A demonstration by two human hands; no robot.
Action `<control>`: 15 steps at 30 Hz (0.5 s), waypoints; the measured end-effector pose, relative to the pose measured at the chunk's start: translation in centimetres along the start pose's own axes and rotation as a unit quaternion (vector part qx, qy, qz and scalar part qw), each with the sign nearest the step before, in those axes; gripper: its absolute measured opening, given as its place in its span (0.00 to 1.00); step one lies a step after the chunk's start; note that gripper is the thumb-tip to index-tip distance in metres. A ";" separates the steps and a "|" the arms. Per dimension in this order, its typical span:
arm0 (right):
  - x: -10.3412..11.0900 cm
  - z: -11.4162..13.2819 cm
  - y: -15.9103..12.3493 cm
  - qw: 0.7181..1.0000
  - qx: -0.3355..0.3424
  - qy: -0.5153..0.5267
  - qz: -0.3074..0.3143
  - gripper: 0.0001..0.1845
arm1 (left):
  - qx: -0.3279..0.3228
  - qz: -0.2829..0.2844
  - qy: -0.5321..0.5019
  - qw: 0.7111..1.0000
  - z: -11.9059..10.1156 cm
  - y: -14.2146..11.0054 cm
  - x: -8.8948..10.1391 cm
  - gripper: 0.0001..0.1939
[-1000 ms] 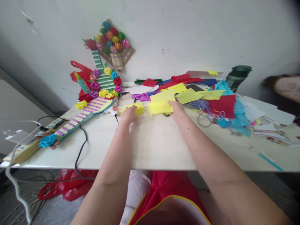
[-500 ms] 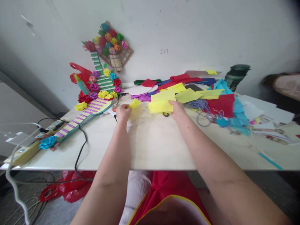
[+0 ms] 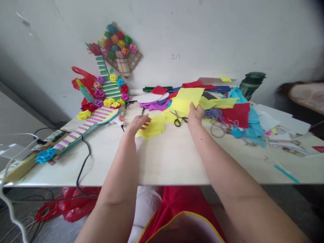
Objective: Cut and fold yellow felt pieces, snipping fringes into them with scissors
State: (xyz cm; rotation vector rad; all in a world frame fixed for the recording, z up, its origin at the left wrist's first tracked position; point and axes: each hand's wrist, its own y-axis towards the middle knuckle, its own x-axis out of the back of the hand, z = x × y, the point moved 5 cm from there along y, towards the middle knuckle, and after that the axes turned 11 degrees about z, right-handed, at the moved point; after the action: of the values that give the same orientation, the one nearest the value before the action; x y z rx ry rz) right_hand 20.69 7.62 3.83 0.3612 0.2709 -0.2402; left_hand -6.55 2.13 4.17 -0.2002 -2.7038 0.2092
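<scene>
My left hand (image 3: 138, 124) is open, fingers apart, at the left edge of a thin yellow paper piece (image 3: 155, 127) lying on the table. Whether the fingertips touch it I cannot tell. My right hand (image 3: 195, 114) is closed on a larger yellow crepe paper sheet (image 3: 189, 95), thumb on top, holding it up over the pile of coloured paper. Between my hands lie scissors (image 3: 178, 118) with black handles, blades spread and pointing away from me, partly over yellow paper.
Decorated guitar shapes with paper flowers (image 3: 101, 118) stand and lie at the left, near a glue gun (image 3: 118, 120) and a power strip (image 3: 22, 167). Purple yarn (image 3: 215, 116), red paper (image 3: 236, 114) and a dark green bottle (image 3: 251, 84) are at the right.
My left hand has let go of the smaller yellow piece, which now lies flat on the table. My right hand has moved the larger sheet right and away from me, uncovering the scissors.
</scene>
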 end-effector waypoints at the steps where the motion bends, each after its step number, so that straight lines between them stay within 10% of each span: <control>1: 0.3 0.5 -0.3 0.997 0.028 -0.061 -0.029 0.06 | 0.004 -0.009 -0.016 1.000 0.3 0.1 0.0 0.19; 6: -1.7 2.3 -2.0 0.905 0.112 -0.410 -0.029 0.13 | 0.016 -0.037 -0.144 0.989 2.2 1.2 0.1 0.13; 15: -11.5 1.4 -5.7 0.660 0.333 -0.604 0.299 0.20 | 0.024 -0.041 -0.279 0.959 3.3 2.1 0.2 0.11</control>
State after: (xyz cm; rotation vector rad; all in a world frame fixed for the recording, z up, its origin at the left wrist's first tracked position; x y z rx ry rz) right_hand 8.63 4.02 6.74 0.9111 -1.3140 0.1305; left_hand -7.89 3.83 0.89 -0.0104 -3.2547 0.3497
